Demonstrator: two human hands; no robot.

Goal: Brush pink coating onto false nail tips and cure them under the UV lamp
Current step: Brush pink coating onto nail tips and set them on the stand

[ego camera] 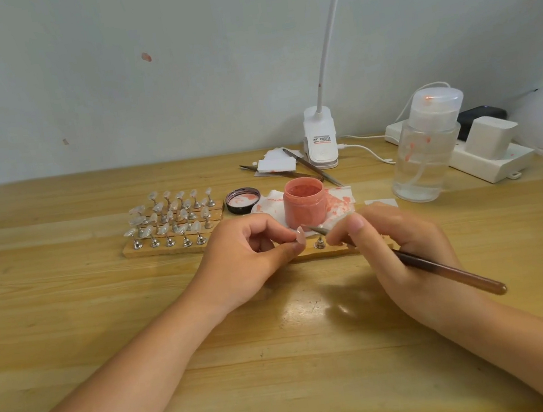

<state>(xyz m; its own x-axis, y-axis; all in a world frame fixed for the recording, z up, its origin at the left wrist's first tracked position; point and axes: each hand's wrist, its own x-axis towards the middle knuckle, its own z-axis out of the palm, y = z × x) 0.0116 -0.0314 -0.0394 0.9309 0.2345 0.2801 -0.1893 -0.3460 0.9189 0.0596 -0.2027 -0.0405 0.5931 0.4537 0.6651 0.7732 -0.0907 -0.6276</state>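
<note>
Left of the pink jar (305,202), clear nail tips (171,219) stand in rows on a wooden rack on the worktop (71,318). In front of the jar, the left hand (246,261) pinches a nail tip (300,235). The right hand (403,250) grips a brush (444,269), its bristles at that tip. A pump bottle (427,150) stands right of the jar.

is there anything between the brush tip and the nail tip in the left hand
Nothing visible. The brush, gripped by the right hand, points its tip straight at the pink nail tip pinched by the left hand. The pink jar stands behind them, out of the path.
</note>
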